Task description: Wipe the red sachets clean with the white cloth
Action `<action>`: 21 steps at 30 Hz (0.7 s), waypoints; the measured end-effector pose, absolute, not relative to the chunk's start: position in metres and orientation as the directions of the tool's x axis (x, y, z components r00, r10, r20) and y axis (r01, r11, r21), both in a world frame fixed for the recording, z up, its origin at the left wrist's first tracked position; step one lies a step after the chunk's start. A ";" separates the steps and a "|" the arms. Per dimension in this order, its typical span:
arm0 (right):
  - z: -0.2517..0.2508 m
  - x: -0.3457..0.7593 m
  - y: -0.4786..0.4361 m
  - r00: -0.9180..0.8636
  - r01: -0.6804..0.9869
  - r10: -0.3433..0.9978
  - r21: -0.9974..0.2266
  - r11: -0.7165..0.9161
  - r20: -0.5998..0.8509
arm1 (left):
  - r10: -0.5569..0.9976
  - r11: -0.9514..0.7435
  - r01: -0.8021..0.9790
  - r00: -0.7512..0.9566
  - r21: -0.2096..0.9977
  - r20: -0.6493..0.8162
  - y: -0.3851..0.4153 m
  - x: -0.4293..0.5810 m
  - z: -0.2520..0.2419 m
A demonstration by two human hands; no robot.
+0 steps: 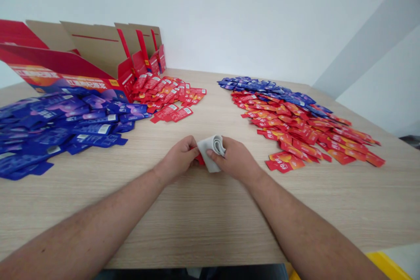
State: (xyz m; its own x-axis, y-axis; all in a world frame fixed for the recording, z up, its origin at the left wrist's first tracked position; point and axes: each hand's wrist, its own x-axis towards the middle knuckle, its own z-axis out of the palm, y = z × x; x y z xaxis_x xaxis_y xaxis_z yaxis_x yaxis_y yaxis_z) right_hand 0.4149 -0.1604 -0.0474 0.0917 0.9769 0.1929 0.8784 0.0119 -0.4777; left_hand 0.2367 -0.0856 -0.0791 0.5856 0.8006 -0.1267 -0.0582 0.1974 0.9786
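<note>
Left hand [175, 160] and right hand [233, 160] both grasp a folded grey cloth [211, 153] at desk [210, 214] centre, apparently bunched for a firm hold; heaped blue packets [59, 127] and red packets [295, 131] lie to either side.

two hands are in view, the left hand [175, 159] and the right hand [234, 160], with one folded white cloth [211, 153] between them. the table [210, 223] carries four heaps of flat printed packets, two per colour: the left blue heap [59, 127] and left red heap [164, 94] — then the right blue heap [265, 89] and right red heap [302, 131].

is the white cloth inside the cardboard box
No, the folded white cloth is held between the left hand and right hand, away from the red cardboard box.
</note>
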 end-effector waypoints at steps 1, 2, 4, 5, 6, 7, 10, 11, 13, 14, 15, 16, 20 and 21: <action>-0.048 0.414 -0.160 0.101 0.881 0.980 -0.473 -0.008 0.172 | 0.804 0.206 -0.063 0.579 0.976 -0.133 -0.085 0.237 -0.079; -0.048 0.415 -0.160 0.141 0.883 0.977 -0.467 -0.051 0.159 | 0.811 0.219 -0.069 0.567 0.973 -0.142 -0.085 0.237 -0.079; -0.047 0.417 -0.159 0.237 0.876 0.956 -0.464 -0.134 0.172 | 0.819 0.240 -0.084 0.552 0.967 -0.155 -0.085 0.237 -0.079; -0.047 0.418 -0.159 0.254 0.871 0.948 -0.471 -0.138 0.192 | 0.819 0.241 -0.090 0.552 0.966 -0.153 -0.085 0.236 -0.079; -0.046 0.418 -0.160 0.241 0.870 0.947 -0.480 -0.114 0.212 | 0.815 0.235 -0.092 0.561 0.968 -0.144 -0.085 0.236 -0.079; -0.046 0.417 -0.160 0.204 0.871 0.953 -0.486 -0.071 0.226 | 0.808 0.223 -0.089 0.575 0.971 -0.133 -0.086 0.236 -0.078; -0.047 0.416 -0.160 0.114 0.880 0.974 -0.475 -0.007 0.197 | 0.799 0.185 -0.062 0.591 0.981 -0.113 -0.087 0.236 -0.078; -0.048 0.417 -0.159 0.137 0.884 0.975 -0.465 -0.041 0.175 | 0.803 0.189 -0.063 0.584 0.980 -0.117 -0.087 0.236 -0.077; -0.048 0.420 -0.159 0.240 0.881 0.958 -0.450 -0.147 0.156 | 0.815 0.218 -0.092 0.565 0.972 -0.129 -0.087 0.237 -0.077; -0.048 0.421 -0.159 0.284 0.877 0.944 -0.445 -0.184 0.169 | 0.818 0.233 -0.112 0.559 0.966 -0.132 -0.087 0.237 -0.076; -0.047 0.421 -0.159 0.298 0.874 0.935 -0.449 -0.187 0.191 | 0.818 0.241 -0.125 0.560 0.963 -0.132 -0.087 0.237 -0.076; -0.047 0.421 -0.160 0.281 0.875 0.935 -0.458 -0.157 0.216 | 0.814 0.242 -0.128 0.567 0.962 -0.129 -0.087 0.237 -0.076; -0.048 0.416 -0.160 0.120 0.883 0.970 -0.470 -0.008 0.209 | 0.789 0.246 -0.105 0.599 0.964 -0.136 -0.087 0.237 -0.076; -0.049 0.415 -0.160 0.134 0.883 0.972 -0.469 -0.029 0.193 | 0.791 0.255 -0.105 0.595 0.961 -0.144 -0.086 0.237 -0.076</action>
